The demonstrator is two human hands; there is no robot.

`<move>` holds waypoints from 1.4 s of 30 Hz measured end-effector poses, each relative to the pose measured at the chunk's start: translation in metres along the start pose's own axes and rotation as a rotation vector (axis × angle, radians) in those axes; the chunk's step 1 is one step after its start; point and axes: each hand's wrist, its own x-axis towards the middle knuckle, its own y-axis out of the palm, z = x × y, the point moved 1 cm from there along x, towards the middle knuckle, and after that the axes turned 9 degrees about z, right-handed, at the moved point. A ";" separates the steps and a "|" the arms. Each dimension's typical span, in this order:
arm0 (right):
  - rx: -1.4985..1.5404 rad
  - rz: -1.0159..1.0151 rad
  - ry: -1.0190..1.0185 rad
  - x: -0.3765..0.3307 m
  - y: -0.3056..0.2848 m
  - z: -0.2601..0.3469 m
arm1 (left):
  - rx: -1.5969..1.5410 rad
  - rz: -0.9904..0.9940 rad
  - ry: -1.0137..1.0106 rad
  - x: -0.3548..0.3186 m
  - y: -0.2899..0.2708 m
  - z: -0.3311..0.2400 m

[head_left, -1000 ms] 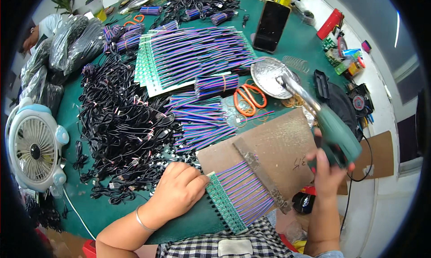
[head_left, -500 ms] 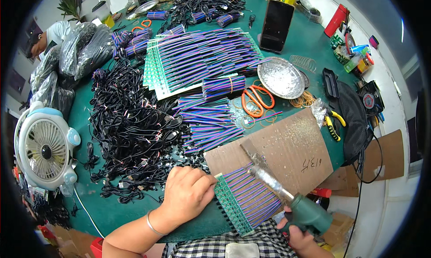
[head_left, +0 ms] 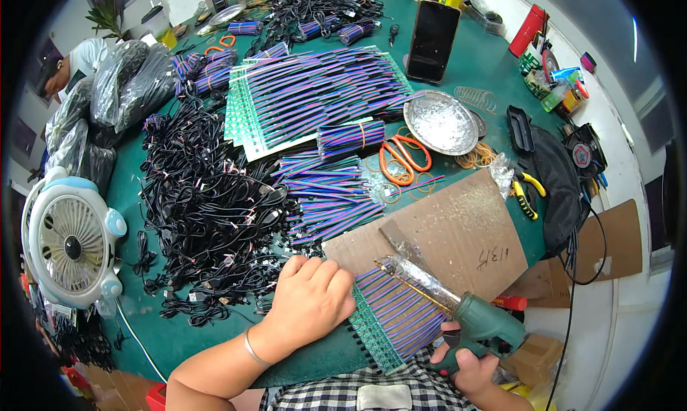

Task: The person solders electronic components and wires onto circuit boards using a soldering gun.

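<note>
My left hand (head_left: 309, 300) is curled closed at the upper end of a green circuit board strip (head_left: 376, 332); whatever its fingers pinch is hidden. Rows of purple-blue wires (head_left: 408, 311) run rightward from the strip across a brown cardboard sheet (head_left: 458, 225). My right hand (head_left: 469, 364) grips the handle of a green soldering gun (head_left: 490, 325). Its metal barrel points up and left over the wires, with the tip close to the board's top end. A thin solder wire (head_left: 418, 289) shows along the barrel. A flat metal bar (head_left: 401, 243) lies on the cardboard.
Tangled black cables (head_left: 215, 210) heap on the left, near a white fan (head_left: 71, 246). Wired green panels (head_left: 322, 96) lie behind. Orange scissors (head_left: 404, 160), a metal dish (head_left: 441, 123), a phone (head_left: 433, 42) and yellow-handled pliers (head_left: 528, 196) are on the green table. A person (head_left: 82, 64) sits far left.
The soldering gun's tip has shifted left toward the board's upper end, and the solder wire now shows beside the barrel. My left hand has moved slightly right. The view has shifted a little.
</note>
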 end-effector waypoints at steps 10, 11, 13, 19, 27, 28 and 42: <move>0.122 -0.003 0.011 0.011 0.006 0.000 | -0.007 0.090 -0.037 0.000 -0.003 0.000; 0.127 -0.004 0.005 0.008 0.003 -0.003 | -0.079 0.070 -0.001 -0.004 -0.006 0.002; 0.075 0.038 0.014 0.001 -0.004 -0.006 | -0.151 0.051 0.035 -0.013 -0.010 0.005; -0.129 0.273 0.051 -0.007 -0.021 -0.009 | -0.157 0.092 0.193 -0.020 -0.017 0.014; -0.054 0.159 0.149 -0.016 -0.010 -0.015 | -0.071 0.111 0.268 -0.021 -0.019 0.016; -0.057 0.159 0.149 -0.015 -0.010 -0.015 | -0.049 0.121 0.276 -0.021 -0.018 0.017; -0.458 0.391 0.112 -0.003 -0.013 -0.009 | -0.208 0.175 0.260 -0.018 -0.022 0.025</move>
